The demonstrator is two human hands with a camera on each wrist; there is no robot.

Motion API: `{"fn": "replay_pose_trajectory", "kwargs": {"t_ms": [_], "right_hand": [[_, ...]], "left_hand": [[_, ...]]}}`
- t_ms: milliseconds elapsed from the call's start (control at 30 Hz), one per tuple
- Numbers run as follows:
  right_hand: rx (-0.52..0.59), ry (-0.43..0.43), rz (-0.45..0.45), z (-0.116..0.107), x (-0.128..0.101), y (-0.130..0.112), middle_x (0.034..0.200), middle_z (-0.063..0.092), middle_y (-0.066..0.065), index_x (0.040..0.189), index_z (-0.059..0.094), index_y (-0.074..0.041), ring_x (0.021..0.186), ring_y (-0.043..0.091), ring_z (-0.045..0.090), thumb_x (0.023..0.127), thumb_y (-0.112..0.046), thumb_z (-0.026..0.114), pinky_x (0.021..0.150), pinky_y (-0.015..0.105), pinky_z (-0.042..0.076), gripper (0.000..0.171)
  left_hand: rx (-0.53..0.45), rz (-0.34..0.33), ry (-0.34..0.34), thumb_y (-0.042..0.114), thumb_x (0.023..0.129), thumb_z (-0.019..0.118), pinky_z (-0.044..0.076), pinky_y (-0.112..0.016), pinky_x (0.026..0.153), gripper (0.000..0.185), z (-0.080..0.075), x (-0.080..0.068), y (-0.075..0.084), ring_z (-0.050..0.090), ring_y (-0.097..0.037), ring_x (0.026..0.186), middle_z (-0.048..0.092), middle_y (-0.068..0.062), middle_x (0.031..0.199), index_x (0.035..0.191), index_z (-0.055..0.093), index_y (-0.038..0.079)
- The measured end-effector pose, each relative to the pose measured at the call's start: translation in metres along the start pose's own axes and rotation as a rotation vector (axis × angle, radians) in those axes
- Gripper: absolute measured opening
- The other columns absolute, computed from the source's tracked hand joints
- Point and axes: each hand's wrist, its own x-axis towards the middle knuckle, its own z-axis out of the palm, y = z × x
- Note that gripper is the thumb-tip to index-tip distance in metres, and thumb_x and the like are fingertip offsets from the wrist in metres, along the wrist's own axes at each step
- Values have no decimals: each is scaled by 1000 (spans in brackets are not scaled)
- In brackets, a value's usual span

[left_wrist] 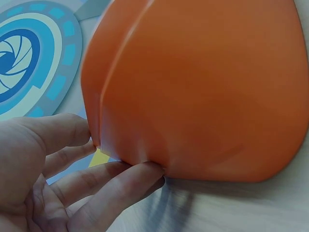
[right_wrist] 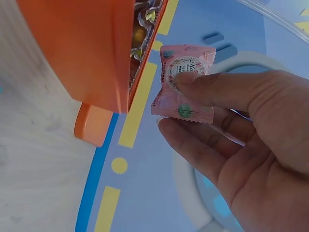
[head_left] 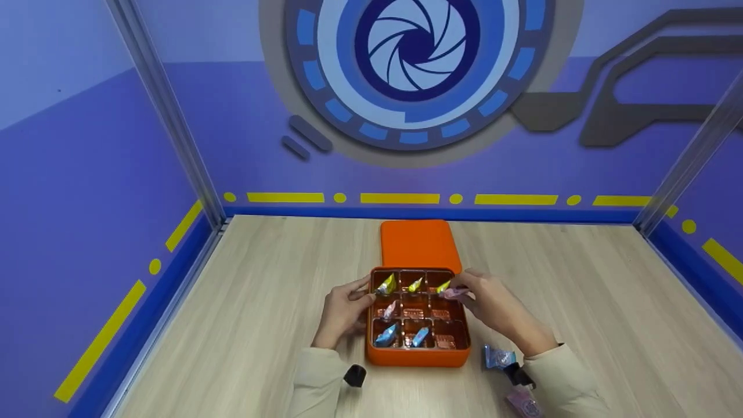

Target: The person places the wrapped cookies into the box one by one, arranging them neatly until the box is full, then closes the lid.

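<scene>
The pink candy [right_wrist: 186, 89] was pinched between thumb and fingers of the right hand [head_left: 493, 305], just above the right edge of the orange box [head_left: 417, 355] on the table [head_left: 580, 302]. The left hand [head_left: 342, 310], fingers relaxed, touched the box's left wall. It seemed the placing step; the next move would need lowering the candy into a free compartment.

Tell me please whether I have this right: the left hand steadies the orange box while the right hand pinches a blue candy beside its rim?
Not quite: the candy in the right hand is pink, as the right wrist view shows. The rest holds: the left hand steadies the orange box.
</scene>
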Motion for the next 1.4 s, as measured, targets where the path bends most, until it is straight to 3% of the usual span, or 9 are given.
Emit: {"fn": "replay_pose_trajectory", "kwargs": {"t_ms": [233, 500, 733, 967, 1400], "right_hand": [[17, 14, -53, 6, 7, -3, 98, 72, 8, 101, 72, -2, 90, 24, 73, 85, 15, 81, 78, 40, 64, 25], [20, -15, -54, 13, 13, -6, 97, 72, 6, 102, 72, -4, 87, 21, 72, 87, 11, 81, 77, 38, 65, 23], [64, -31, -88, 18, 17, -9, 99, 73, 7, 103, 72, -3, 87, 22, 71, 91, 11, 77, 75, 38, 64, 19], [55, -82, -27, 21, 19, -13, 99, 71, 5, 103, 72, -5, 84, 18, 66, 94, 7, 77, 73, 34, 63, 16], [83, -119, -53, 27, 23, -16, 103, 72, 9, 107, 72, -1, 92, 25, 72, 90, 14, 77, 78, 38, 65, 23]], "left_hand": [[23, 5, 2, 6, 95, 77, 62, -43, 90, 48, 0, 1, 1, 74, -35, 109, 74, -23, 119, 141, 67, 2], [-2, -6, -4, 5, 96, 76, 64, -43, 85, 48, 0, 1, 1, 74, -35, 108, 74, -24, 119, 142, 66, 2], [23, -11, -1, 7, 96, 77, 62, -42, 89, 47, -1, 2, -1, 73, -34, 111, 74, -23, 121, 142, 67, 3], [23, -16, -2, 9, 97, 76, 61, -43, 92, 46, -1, 3, -3, 73, -33, 112, 73, -21, 122, 142, 68, 5], [15, -22, 5, 8, 95, 77, 62, -43, 90, 47, -1, 2, -3, 74, -34, 110, 74, -23, 119, 141, 68, 4]]}}
